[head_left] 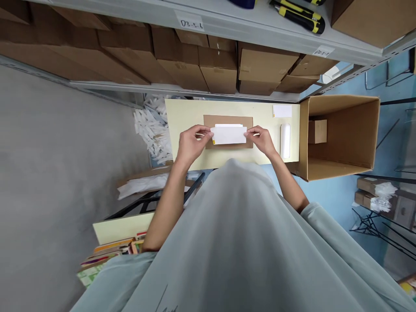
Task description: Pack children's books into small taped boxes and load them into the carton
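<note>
Both hands hold a white paper slip (229,135) with a small yellow mark at its lower left corner. My left hand (191,145) pinches its left end between thumb and fingers. At the right end, my right hand (261,139) grips it the same way. Under the slip lies a flat brown cardboard piece (228,119). Another white strip (229,125) shows just behind the slip's far edge, the rest of it covered. A similar white slip (282,111) and a white rounded, elongated object (285,141) lie to the right on the pale table (185,115).
A large open cardboard box (341,169) with a small box (317,131) inside stands at the table's right end. Shelves above hold brown boxes (217,65) and a black-yellow utility knife (300,17). Left of the table are white paper scraps (151,128); books (107,255) sit lower left.
</note>
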`<state>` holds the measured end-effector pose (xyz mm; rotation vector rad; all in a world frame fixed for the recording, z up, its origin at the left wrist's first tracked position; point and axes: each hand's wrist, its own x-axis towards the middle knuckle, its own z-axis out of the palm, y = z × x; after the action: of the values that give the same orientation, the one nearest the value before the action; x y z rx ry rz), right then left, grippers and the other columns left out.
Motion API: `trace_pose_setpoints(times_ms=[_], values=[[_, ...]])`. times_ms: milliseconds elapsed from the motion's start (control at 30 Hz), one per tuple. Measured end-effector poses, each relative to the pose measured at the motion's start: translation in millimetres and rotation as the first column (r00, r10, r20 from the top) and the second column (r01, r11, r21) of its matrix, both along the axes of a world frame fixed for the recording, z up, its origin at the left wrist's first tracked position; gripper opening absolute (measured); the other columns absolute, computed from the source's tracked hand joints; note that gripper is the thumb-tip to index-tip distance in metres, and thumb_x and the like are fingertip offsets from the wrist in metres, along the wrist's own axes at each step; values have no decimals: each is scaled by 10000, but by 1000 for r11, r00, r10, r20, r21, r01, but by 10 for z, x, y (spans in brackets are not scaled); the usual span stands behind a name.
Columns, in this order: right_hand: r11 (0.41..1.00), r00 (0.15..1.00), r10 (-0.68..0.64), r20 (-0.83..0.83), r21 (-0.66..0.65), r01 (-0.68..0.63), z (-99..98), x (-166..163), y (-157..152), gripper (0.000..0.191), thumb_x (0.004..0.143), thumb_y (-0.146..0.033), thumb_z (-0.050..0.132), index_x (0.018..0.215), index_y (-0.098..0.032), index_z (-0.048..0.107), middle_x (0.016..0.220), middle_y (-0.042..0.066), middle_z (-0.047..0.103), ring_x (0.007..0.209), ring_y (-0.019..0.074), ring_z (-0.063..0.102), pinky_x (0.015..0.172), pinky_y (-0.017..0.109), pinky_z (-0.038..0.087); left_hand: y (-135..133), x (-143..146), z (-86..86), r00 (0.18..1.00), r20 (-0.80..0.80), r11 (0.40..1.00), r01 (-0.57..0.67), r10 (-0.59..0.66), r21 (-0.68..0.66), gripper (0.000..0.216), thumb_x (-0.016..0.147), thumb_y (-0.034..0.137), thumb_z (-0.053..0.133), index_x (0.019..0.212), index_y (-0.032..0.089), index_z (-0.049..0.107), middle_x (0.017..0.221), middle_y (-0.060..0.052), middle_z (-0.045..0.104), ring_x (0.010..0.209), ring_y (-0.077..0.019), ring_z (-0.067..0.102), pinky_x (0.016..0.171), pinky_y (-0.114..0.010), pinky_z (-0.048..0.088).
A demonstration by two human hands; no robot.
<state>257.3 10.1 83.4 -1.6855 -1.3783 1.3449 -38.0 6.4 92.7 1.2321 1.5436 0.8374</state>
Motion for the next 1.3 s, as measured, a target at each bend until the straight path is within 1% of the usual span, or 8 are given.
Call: trace_pose_setpoints(times_ms=[200, 367, 500, 667, 867, 1033, 1167, 1300], values=[[997, 1000, 3, 5, -73, -3, -244, 13, 239, 294, 869, -472, 906, 806, -218, 772, 1009, 62, 806, 981, 225, 736, 995, 396, 607, 326, 89, -389, 999, 37, 998, -10, 13, -62, 68, 827, 182, 822, 884, 179, 786, 926, -50, 791, 878, -202, 723, 862, -305, 581], [995, 1000, -9, 21, -102, 11, -418, -3, 314, 167, 886, -325, 865, 799, -211, 779, 974, 44, 823, 920, 205, 726, 963, 363, 584, 411, 94, -594, 997, 76, 994, -21, 29, -111, 88, 788, 140, 835, 841, 170, 771, 892, -49, 780, 825, -182, 689, 849, -299, 560], [994, 999, 1, 41, -113, 4, -523, 1, 289, 120, 891, -289, 829, 811, -213, 783, 955, 37, 819, 889, 195, 717, 934, 348, 577, 396, 90, -692, 996, 86, 992, -20, 31, -121, 89, 769, 130, 826, 816, 180, 770, 850, -42, 770, 815, -184, 683, 850, -307, 561], [995, 997, 17, 79, -97, -9, -643, 15, 244, 138, 890, -335, 830, 816, -229, 779, 983, 38, 820, 884, 197, 707, 933, 359, 586, 364, 87, -807, 996, 80, 992, -16, 26, -125, 85, 764, 146, 826, 819, 190, 777, 842, -40, 777, 811, -184, 679, 859, -315, 563], [998, 993, 35, 117, -50, -29, -794, 28, 230, 192, 903, -405, 829, 832, -234, 780, 1040, 59, 802, 896, 208, 701, 958, 395, 603, 333, 60, -969, 998, 57, 994, 5, 1, -111, 77, 793, 199, 827, 855, 191, 782, 899, -51, 800, 824, -186, 684, 842, -318, 564], [999, 990, 44, 137, -35, -39, -854, 34, 208, 167, 924, -378, 819, 857, -227, 788, 1048, 63, 780, 911, 221, 699, 971, 412, 604, 299, 9, -1076, 998, 30, 996, 54, -52, -70, 115, 825, 267, 812, 908, 188, 793, 955, -62, 814, 867, -203, 703, 864, -336, 581], [999, 987, 53, 149, -15, -51, -896, 35, 187, 135, 941, -349, 801, 889, -225, 794, 1071, 71, 780, 943, 228, 701, 984, 417, 603, 276, -10, -1139, 998, 12, 997, 65, -64, -49, 146, 843, 309, 796, 932, 193, 798, 977, -67, 822, 877, -208, 701, 879, -349, 588], [998, 985, 56, 163, 1, -57, -936, 42, 171, 200, 964, -416, 801, 897, -228, 802, 1079, 75, 786, 964, 235, 697, 996, 434, 605, 264, -7, -1196, 998, -1, 998, 61, -61, -26, 171, 844, 336, 795, 939, 195, 804, 984, -67, 823, 846, -199, 667, 854, -344, 572]])
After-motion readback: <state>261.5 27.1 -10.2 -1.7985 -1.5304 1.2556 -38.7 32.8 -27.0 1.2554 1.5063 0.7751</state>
